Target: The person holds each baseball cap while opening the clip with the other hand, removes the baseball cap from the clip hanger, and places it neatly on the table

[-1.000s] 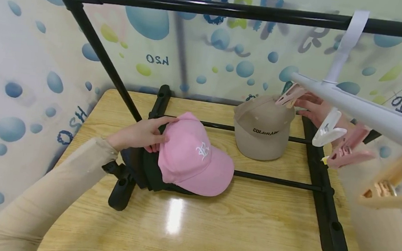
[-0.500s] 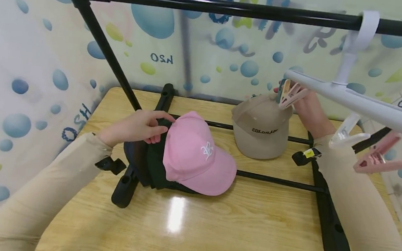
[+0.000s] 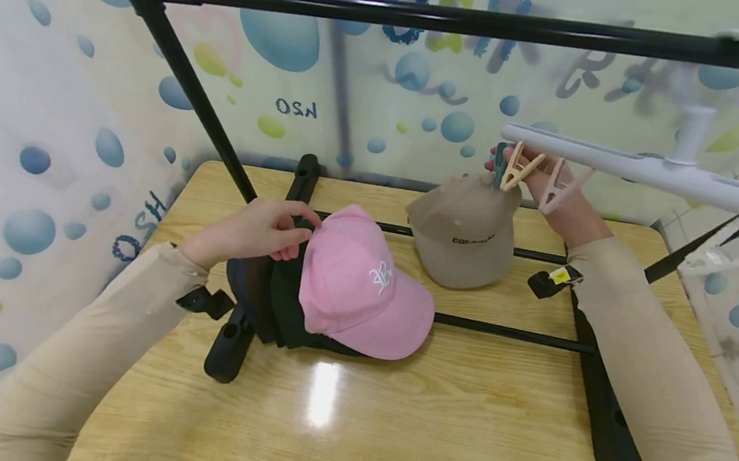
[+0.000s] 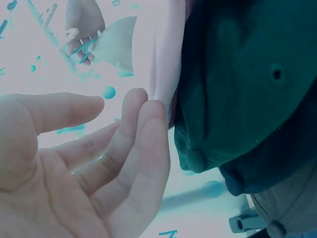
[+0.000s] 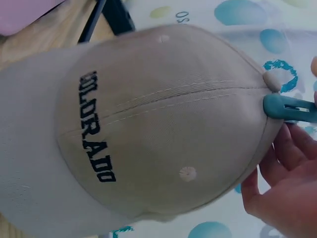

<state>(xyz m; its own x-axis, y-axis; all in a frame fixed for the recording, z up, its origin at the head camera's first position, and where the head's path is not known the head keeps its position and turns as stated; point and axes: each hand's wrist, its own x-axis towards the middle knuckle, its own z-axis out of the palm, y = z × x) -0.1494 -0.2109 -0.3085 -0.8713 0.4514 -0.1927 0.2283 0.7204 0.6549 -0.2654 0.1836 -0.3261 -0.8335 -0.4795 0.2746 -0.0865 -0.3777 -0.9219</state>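
Note:
A beige cap with "COLORADO" lettering hangs from a teal clothes peg, which bites the crown near its top button. My right hand holds that peg, with fingers behind the cap; the thumb is mostly cut off in the right wrist view. The peg hangs at the left end of a white hanger. A pink cap lies on the left over dark green and navy caps. My left hand rests beside it, fingertips against its back edge, thumb apart.
The hanger hooks over a black rail. Cream and pale pink pegs hang along it. Black rack feet and low crossbars stand on the wooden table. A patterned cloth covers the walls.
My right hand has reached the teal peg and shifted left, with peg and beige cap following. The hanger has turned, its hook now further right. My left hand has drawn slightly off the pink cap.

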